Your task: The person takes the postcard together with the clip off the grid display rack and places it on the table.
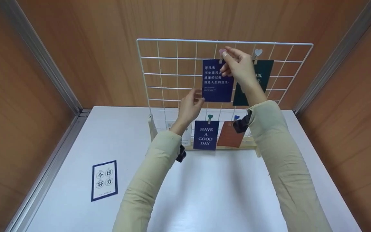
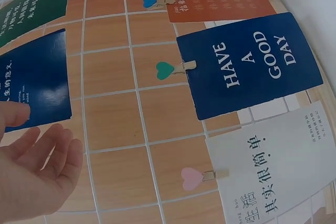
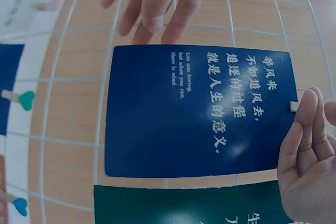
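Note:
A white wire grid panel [image 1: 169, 64] stands on a wooden base at the back of the white table [image 1: 224, 193]. A dark blue card with white Chinese text [image 1: 216, 82] [image 3: 194, 108] hangs on the grid. My right hand [image 1: 224, 53] [image 3: 319, 104] pinches the pink heart clip [image 1: 221, 51] at the card's top edge; only a bit of the clip's wood [image 3: 293, 107] shows in the right wrist view. My left hand [image 1: 200, 100] [image 2: 42, 129] is open, its straight fingertips [image 3: 152, 19] touching the card's lower left corner.
Also clipped to the grid are a dark green card [image 1: 259, 80], a blue "HAVE A GOOD DAY" card [image 1: 205, 136] [image 2: 252, 64], an orange card [image 1: 229, 137] and a white card [image 2: 278, 177]. A navy-bordered card [image 1: 104, 180] lies on the table's left. Wooden walls enclose three sides.

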{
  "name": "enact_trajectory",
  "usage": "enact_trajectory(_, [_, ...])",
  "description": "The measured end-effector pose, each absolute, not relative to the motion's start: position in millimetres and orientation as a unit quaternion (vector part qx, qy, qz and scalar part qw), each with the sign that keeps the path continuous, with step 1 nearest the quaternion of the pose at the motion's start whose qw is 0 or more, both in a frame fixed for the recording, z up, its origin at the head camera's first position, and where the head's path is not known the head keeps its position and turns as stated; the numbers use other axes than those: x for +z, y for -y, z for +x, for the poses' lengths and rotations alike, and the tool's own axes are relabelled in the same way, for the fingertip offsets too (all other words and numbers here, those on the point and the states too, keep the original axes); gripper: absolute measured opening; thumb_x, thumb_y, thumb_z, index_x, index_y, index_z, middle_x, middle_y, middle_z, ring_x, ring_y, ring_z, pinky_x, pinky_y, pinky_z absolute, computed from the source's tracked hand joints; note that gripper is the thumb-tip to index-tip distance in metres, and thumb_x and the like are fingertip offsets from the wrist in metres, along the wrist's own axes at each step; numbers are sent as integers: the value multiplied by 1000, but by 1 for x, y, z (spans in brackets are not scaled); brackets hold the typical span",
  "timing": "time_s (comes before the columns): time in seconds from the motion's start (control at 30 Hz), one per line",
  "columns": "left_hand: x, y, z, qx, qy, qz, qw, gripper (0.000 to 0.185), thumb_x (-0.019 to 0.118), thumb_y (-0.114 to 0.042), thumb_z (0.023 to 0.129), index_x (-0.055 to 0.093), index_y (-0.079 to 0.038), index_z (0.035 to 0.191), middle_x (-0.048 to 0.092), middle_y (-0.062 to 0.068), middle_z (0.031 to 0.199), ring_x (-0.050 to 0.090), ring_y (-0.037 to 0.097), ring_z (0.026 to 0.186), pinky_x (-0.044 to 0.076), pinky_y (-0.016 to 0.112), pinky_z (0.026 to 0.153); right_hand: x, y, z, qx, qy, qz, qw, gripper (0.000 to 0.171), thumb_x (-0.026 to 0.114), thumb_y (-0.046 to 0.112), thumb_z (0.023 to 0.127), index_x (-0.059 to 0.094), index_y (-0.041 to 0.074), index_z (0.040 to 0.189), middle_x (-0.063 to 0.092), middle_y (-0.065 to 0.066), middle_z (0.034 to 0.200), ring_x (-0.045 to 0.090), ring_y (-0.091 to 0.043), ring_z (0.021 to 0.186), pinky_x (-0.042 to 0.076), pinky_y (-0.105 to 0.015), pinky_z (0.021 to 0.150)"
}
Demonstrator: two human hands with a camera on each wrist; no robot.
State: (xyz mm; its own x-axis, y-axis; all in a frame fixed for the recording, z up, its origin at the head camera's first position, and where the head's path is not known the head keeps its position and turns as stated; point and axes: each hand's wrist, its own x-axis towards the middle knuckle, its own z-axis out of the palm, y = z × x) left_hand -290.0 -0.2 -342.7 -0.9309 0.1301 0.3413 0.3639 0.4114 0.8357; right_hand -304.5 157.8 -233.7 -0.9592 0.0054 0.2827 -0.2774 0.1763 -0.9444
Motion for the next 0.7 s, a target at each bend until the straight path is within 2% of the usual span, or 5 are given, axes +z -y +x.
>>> enact_trajectory(0.17, [-344,-3,-291,-533,827,-139,108,28,52,-9,88,51,-2,116,58,9,98,54,16,87,43,23,75,-236,-157,-307,639,756,87,109,39,49,27,89,49,9,124,55,-10,80,54,-13,58,44,-24,61])
enact_trajectory(0.33, [-344,-6,-291,-532,828,-133,117,26,53,-8,88,53,-1,112,57,7,87,52,15,78,42,23,68,-234,-157,-309,662,736,80,117,31,52,23,88,57,6,114,55,-10,80,53,-12,55,44,-20,55])
enact_trajectory(0.43, [-344,-7,-292,-521,833,-131,131,20,54,-7,86,57,0,105,57,6,83,52,15,74,41,23,65,-231,-158,-309,662,738,76,112,30,54,22,87,59,5,111,55,-10,78,50,-11,53,44,-18,51])
enact_trajectory(0.57, [-343,-7,-292,-509,839,-130,143,13,55,-5,85,60,0,96,59,7,83,54,15,75,42,23,66,-229,-158,-308,643,754,73,114,30,57,23,85,61,5,109,53,-7,70,46,-10,49,42,-17,48])
enact_trajectory(0.7, [-342,-7,-292,-511,838,-130,142,11,55,-4,85,61,0,93,61,8,86,56,16,77,43,23,68,-228,-159,-307,627,766,74,121,29,58,24,84,63,6,107,51,-6,68,42,-9,47,37,-17,45])
